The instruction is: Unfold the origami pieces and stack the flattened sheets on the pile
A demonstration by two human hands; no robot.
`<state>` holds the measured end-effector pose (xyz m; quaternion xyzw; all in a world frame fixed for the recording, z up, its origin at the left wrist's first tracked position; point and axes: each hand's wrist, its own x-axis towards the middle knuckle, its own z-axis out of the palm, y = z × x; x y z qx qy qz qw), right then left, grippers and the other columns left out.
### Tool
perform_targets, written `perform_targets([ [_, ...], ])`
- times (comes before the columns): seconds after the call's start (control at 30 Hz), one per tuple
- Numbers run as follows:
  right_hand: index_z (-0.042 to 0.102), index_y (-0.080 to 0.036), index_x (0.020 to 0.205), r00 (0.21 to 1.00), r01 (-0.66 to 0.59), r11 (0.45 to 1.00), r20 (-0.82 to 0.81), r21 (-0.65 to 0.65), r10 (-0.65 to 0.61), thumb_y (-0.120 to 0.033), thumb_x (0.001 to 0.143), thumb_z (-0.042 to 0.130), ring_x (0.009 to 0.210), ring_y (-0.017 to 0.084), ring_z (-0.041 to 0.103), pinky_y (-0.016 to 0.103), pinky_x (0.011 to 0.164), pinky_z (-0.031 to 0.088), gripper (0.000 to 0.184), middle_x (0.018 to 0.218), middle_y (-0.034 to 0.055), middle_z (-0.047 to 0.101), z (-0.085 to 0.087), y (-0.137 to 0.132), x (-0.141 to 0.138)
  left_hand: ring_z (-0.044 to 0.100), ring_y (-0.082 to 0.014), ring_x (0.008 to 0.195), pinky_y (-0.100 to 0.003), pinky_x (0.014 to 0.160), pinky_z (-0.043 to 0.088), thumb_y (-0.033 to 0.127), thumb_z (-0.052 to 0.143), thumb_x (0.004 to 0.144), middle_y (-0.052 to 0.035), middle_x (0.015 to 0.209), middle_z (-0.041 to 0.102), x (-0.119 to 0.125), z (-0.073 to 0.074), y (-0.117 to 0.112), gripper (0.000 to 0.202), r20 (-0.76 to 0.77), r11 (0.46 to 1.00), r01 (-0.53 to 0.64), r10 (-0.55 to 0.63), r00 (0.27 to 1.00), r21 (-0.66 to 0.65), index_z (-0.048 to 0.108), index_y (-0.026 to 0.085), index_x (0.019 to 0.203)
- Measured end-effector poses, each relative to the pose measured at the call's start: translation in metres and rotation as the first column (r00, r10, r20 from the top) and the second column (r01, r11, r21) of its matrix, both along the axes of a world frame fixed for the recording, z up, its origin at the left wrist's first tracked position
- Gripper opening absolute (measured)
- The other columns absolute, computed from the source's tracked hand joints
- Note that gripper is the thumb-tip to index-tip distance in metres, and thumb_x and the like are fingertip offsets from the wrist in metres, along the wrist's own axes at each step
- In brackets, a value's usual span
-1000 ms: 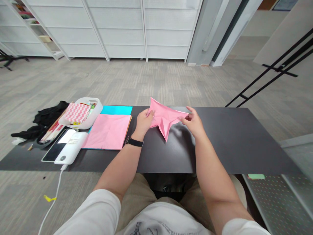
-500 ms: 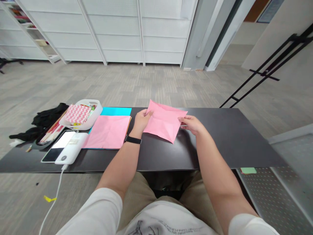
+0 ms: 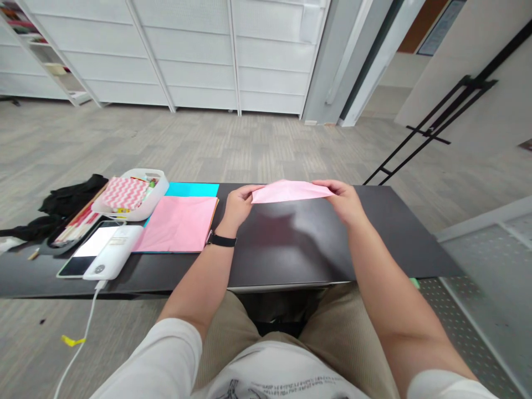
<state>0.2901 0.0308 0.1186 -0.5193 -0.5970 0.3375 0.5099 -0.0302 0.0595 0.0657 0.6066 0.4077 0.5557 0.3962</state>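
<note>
A creased sheet of pink paper (image 3: 291,192) is held up above the dark table (image 3: 286,249), tipped so that I see it as a narrow band. My left hand (image 3: 241,206) pinches its left end, and a black band circles that wrist. At the opposite end my right hand (image 3: 341,198) grips the paper between thumb and fingers. The sheet casts a shadow on the tabletop below. To the left of my left hand lies a stack of paper (image 3: 178,221) with a pink sheet on top.
Bright blue paper (image 3: 193,189) shows behind the stack. Further left are a white basket (image 3: 155,197) with small items, a phone (image 3: 78,269), a white power bank (image 3: 112,255) with a cable, and black cloth (image 3: 68,202). A black stand (image 3: 428,133) rises beyond the table.
The pink sheet has turned from facing me, corners spread, to nearly edge-on. My right hand has moved right and up; my left hand stays on the left end.
</note>
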Motion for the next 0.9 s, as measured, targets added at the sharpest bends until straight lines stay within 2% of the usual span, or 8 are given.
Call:
perform_targets([
  [0.1, 0.083, -0.026, 0.097, 0.999, 0.025, 0.999, -0.041, 0.048, -0.023, -0.036, 0.084, 0.071, 0.13, 0.028, 0.07, 0.047, 0.114, 0.053, 0.021, 0.125, 0.0068, 0.081, -0.016, -0.017, 0.004, 0.072, -0.0261, 0.126, -0.046, 0.119, 0.052, 0.033, 0.07, 0.089, -0.011, 0.13, 0.079, -0.007, 0.004, -0.004, 0.032, -0.085, 0.998, 0.045, -0.041, 0.996, 0.036, 0.084, 0.02, 0.115],
  [0.23, 0.081, -0.026, 0.095, 1.0, 0.016, 0.999, 0.017, -0.044, -0.015, -0.04, 0.09, 0.061, 0.122, 0.028, 0.072, 0.046, 0.107, 0.056, 0.025, 0.12, 0.0072, 0.082, -0.055, -0.037, 0.002, 0.072, -0.0244, 0.126, -0.045, 0.121, 0.05, 0.025, 0.057, 0.092, -0.0076, 0.128, 0.08, -0.022, -0.005, -0.011, 0.037, -0.336, 0.993, 0.119, -0.121, 0.934, -0.027, 0.084, 0.022, 0.117],
  [0.33, 0.081, -0.026, 0.096, 0.969, -0.021, 1.0, 0.245, -0.002, 0.021, -0.044, 0.091, 0.066, 0.107, 0.027, 0.074, 0.044, 0.102, 0.057, 0.024, 0.109, 0.0082, 0.081, -0.08, -0.048, -0.008, 0.074, -0.0246, 0.118, -0.041, 0.112, 0.054, 0.027, 0.057, 0.092, -0.0078, 0.125, 0.081, -0.029, -0.019, -0.022, 0.037, -0.527, 0.981, 0.176, -0.189, 0.829, -0.075, 0.083, 0.023, 0.118],
  [0.43, 0.081, -0.025, 0.106, 0.881, -0.124, 0.991, 0.464, 0.04, 0.091, -0.042, 0.094, 0.066, 0.106, 0.027, 0.072, 0.044, 0.1, 0.057, 0.025, 0.112, 0.0099, 0.078, -0.096, -0.057, -0.016, 0.074, -0.0261, 0.108, -0.043, 0.107, 0.053, 0.033, 0.062, 0.094, -0.0088, 0.118, 0.082, -0.026, -0.027, -0.035, 0.031, -0.748, 0.978, 0.207, -0.161, 0.643, -0.032, 0.083, 0.024, 0.115],
  [0.53, 0.081, -0.027, 0.117, 0.765, -0.187, 0.982, 0.633, 0.039, 0.121, -0.038, 0.096, 0.067, 0.113, 0.03, 0.069, 0.048, 0.107, 0.052, 0.028, 0.119, 0.0103, 0.076, -0.106, -0.064, -0.02, 0.07, -0.0302, 0.108, -0.05, 0.108, 0.05, 0.037, 0.062, 0.097, -0.0117, 0.111, 0.079, -0.011, -0.025, -0.045, 0.029, -0.882, 0.989, 0.11, 0.032, 0.471, 0.094, 0.083, 0.023, 0.111],
  [0.63, 0.082, -0.03, 0.119, 0.669, -0.183, 0.981, 0.739, 0.063, 0.077, -0.038, 0.098, 0.066, 0.125, 0.034, 0.064, 0.055, 0.112, 0.048, 0.027, 0.131, 0.0119, 0.073, -0.11, -0.07, -0.021, 0.063, -0.0323, 0.128, -0.051, 0.116, 0.045, 0.036, 0.055, 0.103, -0.0161, 0.135, 0.072, 0.016, -0.023, -0.05, 0.041, -0.88, 0.967, 0.112, 0.155, 0.448, 0.228, 0.072, 0.02, 0.137],
  [0.73, 0.081, -0.031, 0.12, 0.605, -0.197, 0.977, 0.794, 0.082, 0.055, -0.039, 0.101, 0.064, 0.139, 0.036, 0.056, 0.061, 0.121, 0.039, 0.027, 0.144, 0.0109, 0.069, -0.11, -0.076, -0.021, 0.045, -0.0344, 0.155, -0.05, 0.13, 0.033, 0.043, 0.051, 0.106, -0.0202, 0.165, 0.049, 0.042, -0.032, -0.053, 0.061, -0.885, 0.947, 0.204, 0.136, 0.446, 0.248, 0.05, 0.012, 0.159],
  [0.9, 0.077, -0.033, 0.128, 0.55, -0.184, 0.982, 0.832, 0.031, 0.077, -0.04, 0.104, 0.06, 0.139, 0.035, 0.058, 0.068, 0.127, 0.03, 0.03, 0.143, 0.0078, 0.072, -0.108, -0.089, -0.019, 0.034, -0.0388, 0.163, -0.057, 0.134, 0.026, 0.052, 0.043, 0.108, -0.0234, 0.173, 0.038, 0.054, -0.058, -0.063, 0.073, -0.94, 0.973, 0.209, 0.022, 0.341, 0.098, 0.039, 0.008, 0.166],
])
